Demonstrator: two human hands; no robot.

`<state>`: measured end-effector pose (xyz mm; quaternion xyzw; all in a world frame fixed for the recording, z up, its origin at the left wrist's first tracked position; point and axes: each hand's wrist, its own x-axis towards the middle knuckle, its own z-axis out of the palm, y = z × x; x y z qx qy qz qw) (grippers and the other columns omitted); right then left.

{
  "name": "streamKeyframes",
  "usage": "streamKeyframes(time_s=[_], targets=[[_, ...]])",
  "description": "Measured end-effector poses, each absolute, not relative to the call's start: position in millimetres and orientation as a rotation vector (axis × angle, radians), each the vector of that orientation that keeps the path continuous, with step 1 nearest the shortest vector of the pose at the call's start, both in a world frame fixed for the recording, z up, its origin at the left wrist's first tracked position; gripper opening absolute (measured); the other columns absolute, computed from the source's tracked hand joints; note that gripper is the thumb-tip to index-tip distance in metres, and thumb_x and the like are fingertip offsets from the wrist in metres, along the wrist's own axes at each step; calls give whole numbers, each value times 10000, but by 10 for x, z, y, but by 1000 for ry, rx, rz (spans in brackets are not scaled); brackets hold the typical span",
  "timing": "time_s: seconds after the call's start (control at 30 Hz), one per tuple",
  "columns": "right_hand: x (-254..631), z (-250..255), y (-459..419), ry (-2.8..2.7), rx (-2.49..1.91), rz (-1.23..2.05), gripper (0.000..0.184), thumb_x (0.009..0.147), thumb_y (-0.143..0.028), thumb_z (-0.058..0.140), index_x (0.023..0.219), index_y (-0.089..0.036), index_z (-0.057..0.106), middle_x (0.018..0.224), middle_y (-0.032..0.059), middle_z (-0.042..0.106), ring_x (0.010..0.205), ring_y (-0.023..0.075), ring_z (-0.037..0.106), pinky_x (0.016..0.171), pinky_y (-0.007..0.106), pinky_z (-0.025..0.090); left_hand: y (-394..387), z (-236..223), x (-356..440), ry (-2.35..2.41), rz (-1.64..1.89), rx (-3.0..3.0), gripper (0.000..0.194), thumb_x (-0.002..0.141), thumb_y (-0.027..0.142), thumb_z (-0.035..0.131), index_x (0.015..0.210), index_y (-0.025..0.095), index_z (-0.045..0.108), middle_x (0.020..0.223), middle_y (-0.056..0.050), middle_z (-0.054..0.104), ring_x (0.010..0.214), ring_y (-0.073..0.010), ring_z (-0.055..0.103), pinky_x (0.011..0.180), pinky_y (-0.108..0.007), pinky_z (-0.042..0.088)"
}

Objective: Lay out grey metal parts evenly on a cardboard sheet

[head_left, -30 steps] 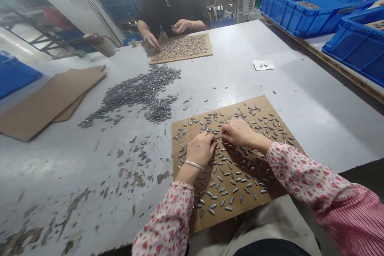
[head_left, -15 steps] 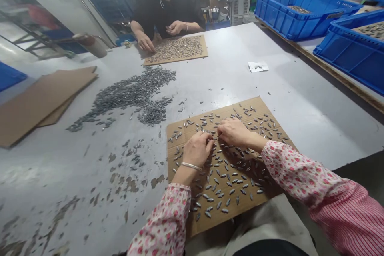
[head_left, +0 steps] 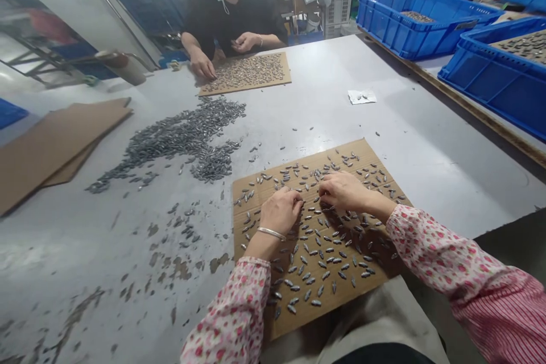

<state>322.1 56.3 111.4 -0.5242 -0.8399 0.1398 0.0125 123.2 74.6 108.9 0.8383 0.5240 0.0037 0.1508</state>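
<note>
Small grey metal pieces (head_left: 316, 302), pointed at both ends, lie spread over a brown cardboard sheet (head_left: 294, 324) in front of me. Above its middle, my left hand (head_left: 277, 213) has thumb and fingers pinched together among the pieces; anything between the fingertips is too small to make out. To its right, my right hand (head_left: 343, 192) is curled with fingertips down at the pieces, and its grip is hidden from view. A narrow gap separates the two hands. A large heap of the same pieces (head_left: 170, 136) sits on the table left of the sheet.
Opposite, a person (head_left: 239, 11) works over another piece-covered cardboard sheet (head_left: 251, 89). Bare cardboard sheets (head_left: 55, 142) lie at the left. Blue crates (head_left: 409, 34) stand along the right edge of the white table (head_left: 426, 170). A small white packet (head_left: 362, 96) lies towards the back.
My right hand has moved slightly right, widening the gap from my left hand. My left hand stays pinched in about the same place. The whole view has shifted a little.
</note>
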Motion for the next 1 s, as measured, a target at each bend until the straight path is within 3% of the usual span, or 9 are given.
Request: streamKeyframes(time_s=[0.2,0.33,0.53,0.77,1.0], targets=[[3122,1021,752,-2463,-1734,362,188,895,-311,524,907,-227,692,937,46,666,899,196,563,747,292,368,820,1083,1245,1576,149,2388,205,886,296,494,973,235,668,963,-37,647,882,-174,602,730,-263,427],[2942,949,845,-2453,-1782,281,265,902,-397,519,928,-190,682,1005,95,656,978,230,546,828,325,377,910,1018,1275,1614,95,2455,220,894,326,483,952,253,681,930,-37,622,845,-181,603,667,-269,411],[2889,1035,847,-2577,-1737,226,228,905,-216,456,961,-149,666,1032,128,655,993,239,549,844,345,373,944,947,1270,1578,38,2554,259,919,335,418,899,236,657,921,-38,606,832,-181,599,636,-272,395],[2981,1145,811,-2666,-1655,494,165,827,-225,560,900,-210,708,999,66,701,958,208,595,771,274,375,949,1008,1245,1525,-31,2513,209,872,328,461,883,249,655,889,-29,609,830,-186,595,659,-274,403],[3163,1203,863,-2401,-1796,499,223,886,-277,515,925,-193,718,933,64,700,880,183,600,700,249,379,961,1084,1300,1500,-55,2459,239,849,330,449,874,266,679,872,-30,606,831,-184,590,701,-275,423]])
